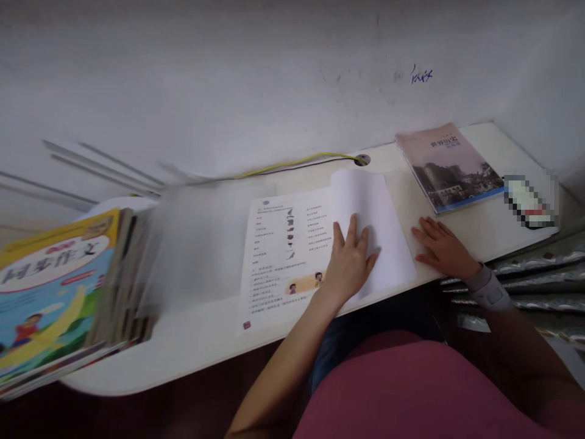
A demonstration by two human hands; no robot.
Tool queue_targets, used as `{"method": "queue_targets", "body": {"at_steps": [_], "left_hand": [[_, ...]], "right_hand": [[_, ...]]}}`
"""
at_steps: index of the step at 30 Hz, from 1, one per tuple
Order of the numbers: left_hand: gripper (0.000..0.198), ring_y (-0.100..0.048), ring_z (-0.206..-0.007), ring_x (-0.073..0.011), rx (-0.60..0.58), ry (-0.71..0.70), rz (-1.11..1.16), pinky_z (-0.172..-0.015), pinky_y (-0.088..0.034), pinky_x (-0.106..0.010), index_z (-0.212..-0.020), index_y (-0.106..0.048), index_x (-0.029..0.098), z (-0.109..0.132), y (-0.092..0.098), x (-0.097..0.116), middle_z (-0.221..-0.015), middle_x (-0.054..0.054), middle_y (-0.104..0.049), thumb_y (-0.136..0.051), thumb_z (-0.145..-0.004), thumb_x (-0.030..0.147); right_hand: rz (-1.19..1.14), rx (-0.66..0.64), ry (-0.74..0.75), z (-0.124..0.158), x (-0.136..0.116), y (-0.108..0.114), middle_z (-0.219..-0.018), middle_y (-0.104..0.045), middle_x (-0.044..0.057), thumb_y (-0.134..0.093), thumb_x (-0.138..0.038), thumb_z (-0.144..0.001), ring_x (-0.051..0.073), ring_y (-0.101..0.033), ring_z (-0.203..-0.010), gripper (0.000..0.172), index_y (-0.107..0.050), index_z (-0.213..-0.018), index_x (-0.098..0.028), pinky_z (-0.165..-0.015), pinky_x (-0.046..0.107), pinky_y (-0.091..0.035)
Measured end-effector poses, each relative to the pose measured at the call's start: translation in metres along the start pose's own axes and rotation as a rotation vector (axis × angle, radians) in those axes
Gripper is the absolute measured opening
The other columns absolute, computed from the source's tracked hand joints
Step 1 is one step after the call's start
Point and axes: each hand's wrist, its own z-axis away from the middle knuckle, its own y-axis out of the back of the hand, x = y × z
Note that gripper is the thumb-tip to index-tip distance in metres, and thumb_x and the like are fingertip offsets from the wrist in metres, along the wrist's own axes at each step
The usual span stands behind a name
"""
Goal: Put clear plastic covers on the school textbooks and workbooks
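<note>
Papers [269,262] under spread left hand [351,262]
Press flat, easy on that curled page [377,213], with right hand [441,247] open alongside.

Cannot read tiny-printed page [267,259], centre; cannot see part beneath left hand [351,261]. Cannot identify pixelated object [528,200], far right. Lose part of books [57,292] past left edge, of shirt [411,390] past bottom.

Scribbled pale wall [265,85], white desk [192,341]
</note>
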Motion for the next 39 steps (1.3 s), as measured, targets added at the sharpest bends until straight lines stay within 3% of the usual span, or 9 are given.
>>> {"method": "queue_targets", "body": {"at_steps": [7,12,27,39], "left_hand": [[0.058,-0.007,-0.139,-0.0486,-0.023,0.054,-0.033,-0.103,-0.033,-0.065,-0.138,-0.041,0.006,-0.007,-0.003,0.013,-0.154,-0.023,-0.018,-0.049,-0.091,0.038],[0.063,-0.008,-0.138,-0.0503,-0.081,0.101,-0.069,-0.102,-0.031,-0.067,-0.140,-0.039,0.004,-0.013,-0.005,0.024,-0.154,-0.023,-0.018,-0.042,-0.093,0.046],[0.066,-0.007,-0.142,-0.0420,-0.173,-0.064,-0.107,-0.108,-0.026,-0.061,-0.141,-0.039,0.008,-0.007,-0.002,0.004,-0.153,-0.021,-0.023,-0.050,-0.089,0.048],[0.078,-0.008,-0.142,-0.0404,-0.140,-0.073,-0.036,-0.109,-0.017,-0.066,-0.148,-0.024,0.017,-0.020,-0.021,0.008,-0.156,-0.017,-0.017,-0.033,-0.088,0.065]], "right_hand": [[-0.009,-0.002,-0.010,0.000,-0.001,-0.001,-0.148,-0.034,0.021,-0.032,-0.059,-0.091,0.031,-0.027,-0.140,0.068,-0.043,-0.138,-0.011,-0.110,0.049,-0.029],[-0.031,0.008,-0.012,0.000,0.000,-0.003,-0.149,-0.034,0.020,-0.032,-0.059,-0.091,0.031,-0.027,-0.140,0.068,-0.041,-0.139,-0.012,-0.110,0.051,-0.028],[-0.032,0.006,0.002,0.000,0.000,-0.001,-0.149,-0.034,0.022,-0.035,-0.061,-0.090,0.031,-0.027,-0.140,0.071,-0.043,-0.138,-0.010,-0.110,0.049,-0.029],[-0.044,-0.004,-0.008,0.001,0.004,-0.005,-0.152,-0.027,0.021,-0.037,-0.062,-0.089,0.031,-0.022,-0.142,0.074,-0.036,-0.143,-0.012,-0.111,0.051,-0.027]]}}
